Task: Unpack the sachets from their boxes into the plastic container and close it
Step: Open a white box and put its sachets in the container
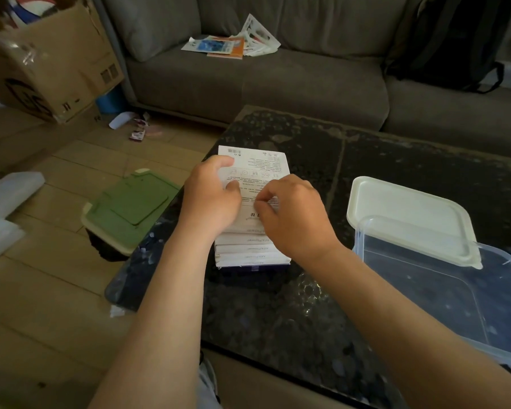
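A stack of white sachet boxes (258, 163) stands on the dark table (307, 305), printed backs up. My left hand (211, 199) grips the top box along its left edge, thumb on top. My right hand (292, 215) pinches the top box near its middle with curled fingers. To the right lies a clear plastic container (455, 290), nothing visible inside it, with a cream lid (401, 211) resting across its far rim.
A green-topped lid (130, 208) overhangs the table's left edge. A grey sofa (278, 78) behind holds loose packets (233, 42) and a black backpack (455, 39). Cardboard boxes (50, 60) and scraps sit on the tiled floor at left.
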`<state>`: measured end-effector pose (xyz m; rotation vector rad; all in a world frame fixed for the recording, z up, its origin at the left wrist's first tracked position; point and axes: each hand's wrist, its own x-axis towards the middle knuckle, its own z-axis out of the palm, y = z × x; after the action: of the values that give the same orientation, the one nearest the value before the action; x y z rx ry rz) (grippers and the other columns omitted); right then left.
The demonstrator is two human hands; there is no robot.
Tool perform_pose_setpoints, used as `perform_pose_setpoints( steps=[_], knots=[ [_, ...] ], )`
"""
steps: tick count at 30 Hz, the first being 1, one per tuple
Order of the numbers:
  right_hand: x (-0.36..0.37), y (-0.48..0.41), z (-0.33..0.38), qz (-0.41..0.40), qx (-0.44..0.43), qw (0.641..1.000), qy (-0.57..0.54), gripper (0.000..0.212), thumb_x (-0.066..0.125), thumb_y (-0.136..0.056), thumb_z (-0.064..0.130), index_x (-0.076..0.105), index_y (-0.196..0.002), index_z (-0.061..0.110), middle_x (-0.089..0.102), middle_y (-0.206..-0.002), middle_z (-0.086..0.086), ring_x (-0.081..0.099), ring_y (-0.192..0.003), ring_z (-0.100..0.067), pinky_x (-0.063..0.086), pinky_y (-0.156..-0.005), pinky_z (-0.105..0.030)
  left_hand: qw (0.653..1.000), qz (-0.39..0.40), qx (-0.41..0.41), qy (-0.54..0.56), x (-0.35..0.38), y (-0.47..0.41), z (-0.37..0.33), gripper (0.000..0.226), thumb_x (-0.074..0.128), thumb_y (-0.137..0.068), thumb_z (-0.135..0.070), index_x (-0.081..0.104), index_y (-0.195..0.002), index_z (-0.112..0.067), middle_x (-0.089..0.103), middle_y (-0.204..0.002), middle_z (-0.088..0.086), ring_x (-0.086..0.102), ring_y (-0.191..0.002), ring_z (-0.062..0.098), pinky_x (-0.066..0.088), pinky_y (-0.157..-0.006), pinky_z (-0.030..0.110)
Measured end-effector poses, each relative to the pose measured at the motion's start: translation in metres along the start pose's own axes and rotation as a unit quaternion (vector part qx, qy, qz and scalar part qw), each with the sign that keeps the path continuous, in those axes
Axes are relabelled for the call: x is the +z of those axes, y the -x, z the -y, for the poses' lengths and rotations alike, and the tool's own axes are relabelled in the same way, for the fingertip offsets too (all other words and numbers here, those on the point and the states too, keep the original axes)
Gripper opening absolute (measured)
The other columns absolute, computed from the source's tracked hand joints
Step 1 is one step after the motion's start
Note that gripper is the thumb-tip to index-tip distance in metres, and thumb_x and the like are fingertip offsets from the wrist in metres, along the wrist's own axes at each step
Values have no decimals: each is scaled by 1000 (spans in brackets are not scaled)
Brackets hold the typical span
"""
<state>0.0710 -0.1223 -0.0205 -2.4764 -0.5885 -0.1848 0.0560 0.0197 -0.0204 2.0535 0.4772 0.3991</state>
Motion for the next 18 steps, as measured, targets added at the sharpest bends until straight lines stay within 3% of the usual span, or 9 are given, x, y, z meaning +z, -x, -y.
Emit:
perform_pose_setpoints(
  steps=[5,8,12,15,18],
  knots=[
    [1,-1,8,12,8,999,43,14,57,-99,24,66,-105,15,55,-115,-3,49,-108,-22,52,-88,-45,1000,1,3,-11,0,1,1,44,61,-102,-7,59,-144,-20,53,-152,0,48,-141,20,41,-113,31],
    [1,-1,10,25,11,998,60,14,54,-99,24,62,-108,15,51,-117,-3,46,-109,-21,50,-91,-46,1000,-3,5,-6,2,2,0,43,61,-101,-7,60,-142,-20,55,-149,2,52,-138,22,46,-114,40],
    [-2,2,8,52,8,997,53,13,52,-100,23,56,-112,18,48,-120,0,42,-110,-18,48,-96,-43,1000,-4,2,-8,2,2,-2,42,60,-102,-8,60,-142,-20,54,-150,2,52,-138,22,47,-113,41],
    [-10,6,4,75,-5,997,0,5,50,-101,19,53,-103,22,47,-115,3,42,-109,-16,48,-96,-37,1000,-4,1,-7,1,2,-2,41,60,-103,-8,60,-142,-20,54,-150,2,52,-137,22,47,-113,42],
    [-18,11,1,104,-14,993,-57,10,49,-102,16,51,-95,23,48,-115,4,46,-109,-14,48,-93,-28,1000,-1,1,-8,1,2,-2,41,59,-103,-7,60,-142,-20,54,-150,3,53,-136,22,48,-112,42]
  ],
)
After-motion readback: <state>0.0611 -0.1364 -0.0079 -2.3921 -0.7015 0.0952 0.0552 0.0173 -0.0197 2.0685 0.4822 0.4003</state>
